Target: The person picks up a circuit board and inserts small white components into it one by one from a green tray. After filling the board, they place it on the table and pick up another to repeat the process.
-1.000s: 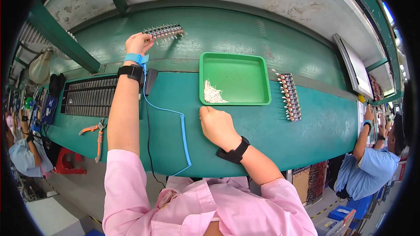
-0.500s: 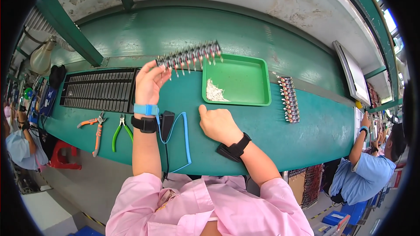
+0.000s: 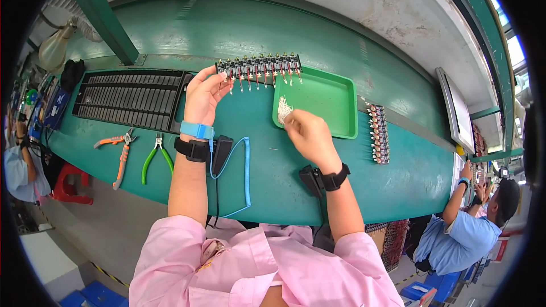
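Note:
Raised over the bench, my left hand (image 3: 203, 94) grips one end of a long black strip of components (image 3: 259, 69). Short red-and-white leads hang from the strip's lower edge, and small brassy pins stand along its top. My right hand (image 3: 310, 135) hovers at the near left corner of a green tray (image 3: 335, 108), its fingers bent and drawn together. Whatever those fingertips may pinch is too small or hidden to make out. Right beside them, a heap of thin white pieces (image 3: 283, 108) lies in the tray's corner.
A similar strip (image 3: 379, 135) lies right of the tray. At left are a black slotted rack (image 3: 128, 101), orange-handled pliers (image 3: 121, 156) and green-handled cutters (image 3: 157, 159). A blue coiled cord (image 3: 247, 173) runs from my left wristband. A co-worker (image 3: 460, 233) sits at the right.
My right hand has moved up and right to the tray's corner, fingers bending inward. The strip in my left hand has turned more level and shifted slightly right.

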